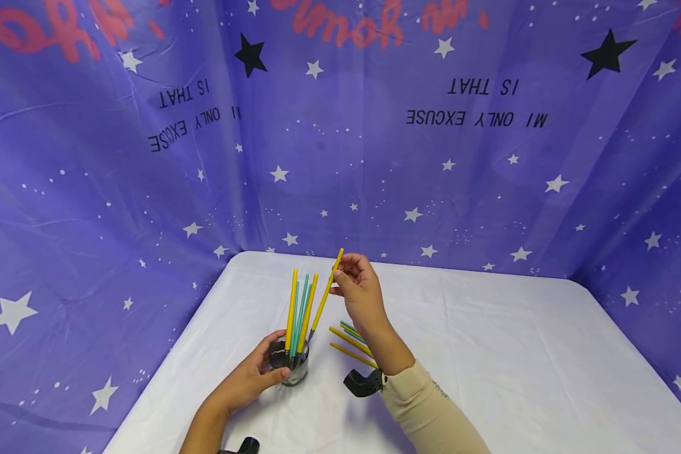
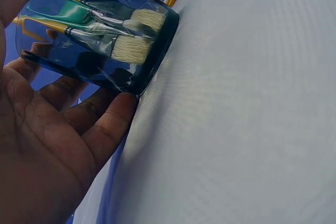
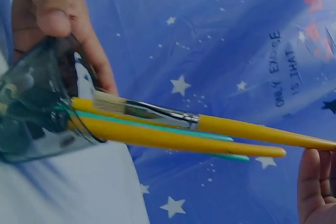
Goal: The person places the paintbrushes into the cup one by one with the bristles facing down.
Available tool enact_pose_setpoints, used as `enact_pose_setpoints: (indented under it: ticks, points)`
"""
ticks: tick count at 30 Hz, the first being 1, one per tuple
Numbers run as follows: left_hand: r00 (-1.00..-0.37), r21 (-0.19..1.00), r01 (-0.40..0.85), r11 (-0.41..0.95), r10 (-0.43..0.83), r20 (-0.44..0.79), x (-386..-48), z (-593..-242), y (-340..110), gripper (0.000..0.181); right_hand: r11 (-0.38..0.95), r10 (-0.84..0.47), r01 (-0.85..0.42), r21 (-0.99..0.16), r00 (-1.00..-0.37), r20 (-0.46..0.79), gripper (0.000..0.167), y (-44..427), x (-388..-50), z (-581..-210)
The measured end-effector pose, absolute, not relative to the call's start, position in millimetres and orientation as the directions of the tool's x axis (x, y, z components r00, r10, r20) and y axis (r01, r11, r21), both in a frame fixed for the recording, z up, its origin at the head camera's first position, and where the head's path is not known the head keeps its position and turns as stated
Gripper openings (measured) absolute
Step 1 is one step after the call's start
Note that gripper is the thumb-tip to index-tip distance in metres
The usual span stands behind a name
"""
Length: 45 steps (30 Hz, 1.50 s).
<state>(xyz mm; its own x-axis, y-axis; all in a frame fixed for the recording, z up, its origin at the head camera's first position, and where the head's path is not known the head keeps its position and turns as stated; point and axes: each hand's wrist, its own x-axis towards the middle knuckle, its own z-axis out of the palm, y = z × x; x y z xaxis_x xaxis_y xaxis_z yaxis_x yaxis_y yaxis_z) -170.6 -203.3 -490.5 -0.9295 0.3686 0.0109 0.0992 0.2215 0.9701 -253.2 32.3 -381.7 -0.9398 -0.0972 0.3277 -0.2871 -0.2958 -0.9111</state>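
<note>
Judged by how things lay, the handling of the brushes looked partway through: some stood in a container, one was held up by itself, and several lay loose; the views did not settle whether brushes were going in or coming out. The container, a clear, dark-tinted glass tumbler (image 1: 300, 373), was on the left part of the white cloth-covered desk (image 1: 488, 353), with the fingers and thumb of the left hand (image 1: 258, 371) grasping its sides. In it stood at least two thick yellow-handled paintbrushes (image 1: 291, 310) and two thinner teal-handled paintbrushes (image 1: 301, 314), heads down, their pale bristles (image 2: 131, 50) visible through the wall near the base. To the right of these, the right hand (image 1: 360, 293) pinched a slim yellow-handled paintbrush with a silvery ferrule (image 1: 323, 300) between thumb and fingers near the top of its handle. It slanted, bristle end low, beside the right side of the rim; whether its tip touched the glass could not be told. Left apart from the tumbler were several loose yellow- and teal-handled paintbrushes (image 1: 349, 340), lying on the desk to its right and partly hidden by the right forearm, so their full number was unclear
</note>
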Motion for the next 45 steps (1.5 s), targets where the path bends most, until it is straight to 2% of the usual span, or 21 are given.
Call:
enact_pose_setpoints:
  ticks: [15,28,37,40,45]
  points:
    - [-0.930,0.976,0.085,0.199,0.368,0.006,-171.3,-488.2,-203.7,0.071,-0.117,-0.213,-0.294,-0.949,-0.925,0.313,0.021,9.5,-239.7,-422.0]
    - [-0.926,0.982,0.086,0.167,0.377,0.017,-172.9,-489.9,-202.7,0.073,0.104,-0.304,-0.315,-0.943,-0.913,0.271,0.020,33.2,-249.3,-435.5]
    - [-0.933,0.974,0.066,0.218,0.358,-0.017,-170.5,-489.4,-203.2,0.074,0.233,-0.350,-0.175,-0.957,-0.933,0.085,0.018,64.4,-272.7,-447.9]
    - [-0.931,0.975,0.068,0.210,0.364,-0.014,-170.9,-490.0,-203.6,0.074,0.331,-0.395,-0.192,-0.924,-0.917,0.049,0.019,75.5,-282.4,-454.2]
    - [-0.927,0.982,0.060,0.181,0.375,-0.013,-171.7,-490.1,-203.5,0.075,0.533,-0.466,-0.324,-0.781,-0.884,0.049,0.016,91.8,-295.2,-459.0]
